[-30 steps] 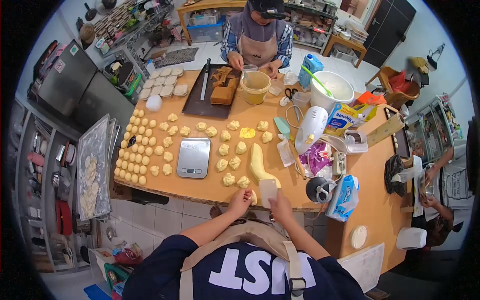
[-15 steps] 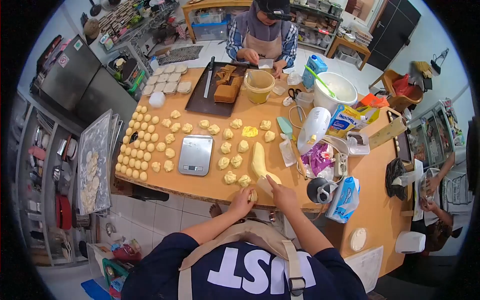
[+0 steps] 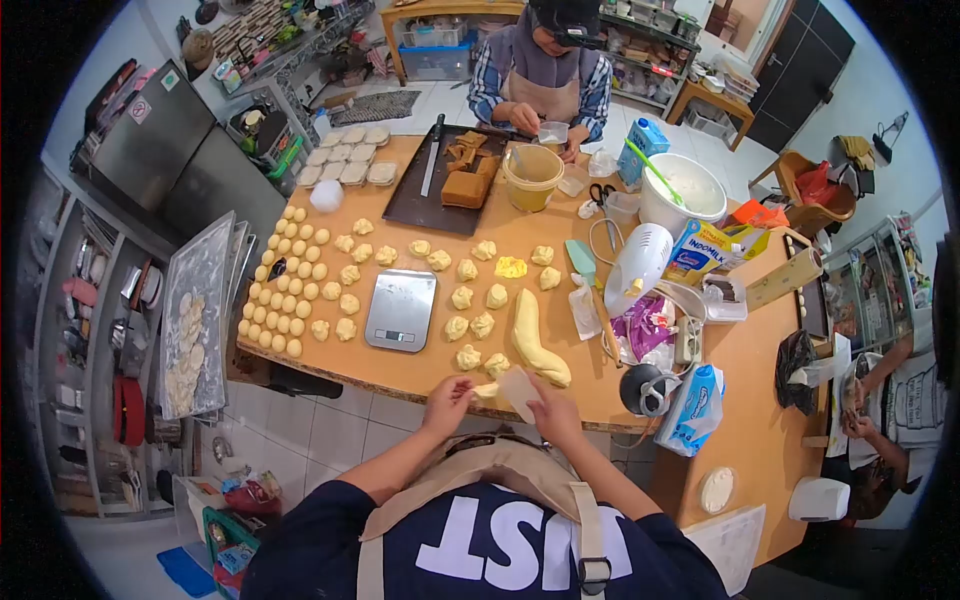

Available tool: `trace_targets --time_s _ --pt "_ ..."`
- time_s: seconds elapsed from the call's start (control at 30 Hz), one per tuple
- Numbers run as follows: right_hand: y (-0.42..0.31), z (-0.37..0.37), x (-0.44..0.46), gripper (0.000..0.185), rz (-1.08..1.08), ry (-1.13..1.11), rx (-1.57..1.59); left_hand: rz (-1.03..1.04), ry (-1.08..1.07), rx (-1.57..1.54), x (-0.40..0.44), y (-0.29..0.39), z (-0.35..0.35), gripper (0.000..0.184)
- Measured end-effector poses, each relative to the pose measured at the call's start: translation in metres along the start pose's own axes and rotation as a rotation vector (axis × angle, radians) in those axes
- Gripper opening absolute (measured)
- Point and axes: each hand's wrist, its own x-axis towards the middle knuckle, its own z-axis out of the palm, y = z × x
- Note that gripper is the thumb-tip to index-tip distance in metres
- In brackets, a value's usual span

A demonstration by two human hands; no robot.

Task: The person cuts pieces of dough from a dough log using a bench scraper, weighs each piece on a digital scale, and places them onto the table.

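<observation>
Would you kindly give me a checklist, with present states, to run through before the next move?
1. Scraper held: ok, in the right hand.
2. Dough piece held: ok, in the left hand's grip.
3. Scraper free of the dough piece: cannot tell, their edges meet in view.
4. Dough roll on the table: ok, just beyond the right hand.
5. Kitchen scale reading: cannot tell, the digits are too small.
</observation>
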Motion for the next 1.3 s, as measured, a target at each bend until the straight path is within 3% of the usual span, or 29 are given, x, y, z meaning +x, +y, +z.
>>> trace_targets --time_s 0.13,0.33,0.47,0.57,0.77,0.8,0.9,1.1,1.13,1.23,1.3 --pt "-0.031 -0.001 0.020 0.063 -0.073 -0.136 -0.242 -0.005 0.041 0.154 0.004 0.001 -0.017 0.029" --pt "-0.030 0.028 0.036 0.065 -0.217 -0.067 -0.338 -0.018 -0.032 0.323 0.012 0.008 -0.020 0.036" --pt "-0.026 0.042 0.032 0.066 -0.137 -0.099 -0.263 0.068 -0.051 0.412 0.007 0.020 -0.015 0.035" --pt "-0.023 0.057 0.034 0.067 -0.161 -0.075 -0.079 0.177 -0.008 0.441 0.005 -0.010 -0.015 0.034" --pt "-0.067 0.042 0.045 0.064 -0.100 -0.053 0.128 -0.073 0.230 0.042 0.007 -0.023 -0.052 0.027" --pt "-0.074 0.040 0.047 0.064 -0.121 -0.050 0.124 -0.088 0.277 -0.076 0.008 -0.011 -0.060 0.030" --pt "-0.083 0.051 0.056 0.063 -0.142 -0.060 0.072 -0.020 0.270 -0.039 0.014 -0.023 -0.083 0.035" --pt "-0.101 0.085 0.071 0.062 -0.047 -0.171 -0.051 -0.019 0.119 0.131 0.019 -0.055 -0.106 0.037" --pt "-0.108 0.089 0.071 0.062 -0.033 -0.207 -0.094 -0.082 0.062 0.125 0.019 -0.011 -0.111 0.037" --pt "-0.124 0.090 0.070 0.059 -0.006 -0.221 -0.026 0.013 -0.054 0.150 0.030 -0.033 -0.121 0.036" --pt "-0.118 0.091 0.068 0.060 -0.022 -0.025 0.077 -0.009 -0.102 0.080 0.038 -0.020 -0.135 0.037"
